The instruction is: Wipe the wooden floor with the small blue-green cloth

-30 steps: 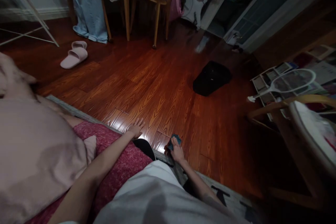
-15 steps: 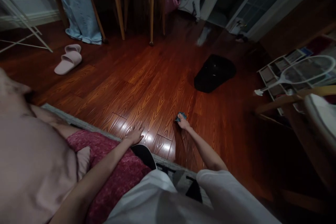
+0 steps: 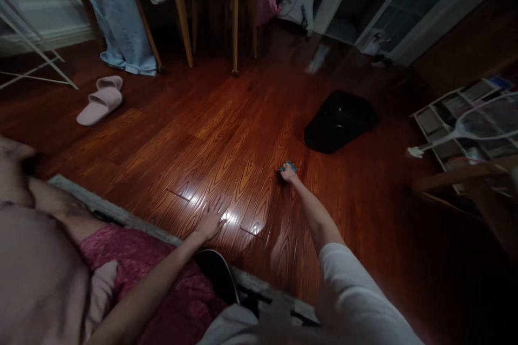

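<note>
My left hand point(image 3: 210, 222) rests on the shiny wooden floor point(image 3: 226, 145), palm down with its fingers spread, holding nothing. Farther forward and to the right, the fingers of my right hand point(image 3: 288, 173) are closed round a small blue-green cloth-like thing point(image 3: 290, 166) low over the floor. Its exact kind is too small to make out. Beyond that hand, a glossy black bin-like container point(image 3: 339, 121) lies on the boards. Close below my left wrist is a dark thing with a pale curved rim point(image 3: 218, 275).
Pink slippers point(image 3: 101, 101) lie at the left near hanging jeans point(image 3: 127, 27). A wooden chair point(image 3: 235, 27) stands at the back. On the right are a racket point(image 3: 459, 130) and a shelf with compartments point(image 3: 435, 121). A grey rug edge point(image 3: 121, 215) runs along the front.
My right hand has moved forward and slightly right with the blue-green thing, its arm stretching farther. My left hand stays flat on the floor. The view has shifted a little.
</note>
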Tool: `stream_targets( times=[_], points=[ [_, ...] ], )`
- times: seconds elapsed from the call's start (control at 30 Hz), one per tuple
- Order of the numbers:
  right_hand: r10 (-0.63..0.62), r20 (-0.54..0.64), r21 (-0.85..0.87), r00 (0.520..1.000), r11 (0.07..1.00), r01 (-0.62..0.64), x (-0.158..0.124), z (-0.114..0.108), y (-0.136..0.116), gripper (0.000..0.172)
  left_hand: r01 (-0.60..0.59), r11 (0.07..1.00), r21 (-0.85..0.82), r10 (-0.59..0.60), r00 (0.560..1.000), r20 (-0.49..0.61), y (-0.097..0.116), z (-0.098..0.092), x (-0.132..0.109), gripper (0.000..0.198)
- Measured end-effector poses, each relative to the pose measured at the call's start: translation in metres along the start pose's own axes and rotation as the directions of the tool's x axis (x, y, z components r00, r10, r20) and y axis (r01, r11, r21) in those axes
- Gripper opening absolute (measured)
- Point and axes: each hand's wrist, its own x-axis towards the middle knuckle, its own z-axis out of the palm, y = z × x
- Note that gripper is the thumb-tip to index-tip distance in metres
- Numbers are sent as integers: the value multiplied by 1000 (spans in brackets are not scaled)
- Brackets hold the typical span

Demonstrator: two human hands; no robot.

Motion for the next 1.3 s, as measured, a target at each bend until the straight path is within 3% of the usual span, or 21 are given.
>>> stream_targets(
  times=[0.1, 0.27, 0.4, 0.63, 0.87, 1.03, 1.17, 1.3],
  points=[
    [12, -33, -17, 999, 1000, -13, 27, -7, 3, 40, 25, 1000, 13, -25, 999, -46, 10, 3, 12, 62],
    [22, -58, -40, 998, 999, -24, 67, -25, 4, 41, 97, 995, 23, -96, 995, -28, 23, 7, 30, 61],
    [22, -48, -44, 999, 999, -24, 77, -26, 1, 52, 104, 994, 11, -105, 994, 21, 21, 8, 35, 65],
    [-159, 34, -43, 987, 986, 161, 35, 1, -10, 71, 109, 994, -32, -108, 994, 30, 20, 6, 34, 59],
    [-414, 99, -17, 905, 908, 418, -37, 35, -52, 77, 96, 995, -29, -96, 995, 13, 19, 6, 36, 65],
    [-446, 125, -37, 886, 890, 454, -76, 45, -71, 75, 115, 993, -21, -115, 993, 17, 21, 7, 37, 63],
    [-365, 108, -68, 925, 925, 373, -67, 40, -82, 74, 142, 989, -30, -141, 990, 24, 28, 2, 32, 59],
    [-235, 75, -83, 969, 967, 241, -27, 26, -94, 70, 157, 988, -16, -155, 986, 62, 33, 0, 30, 58]
  ],
)
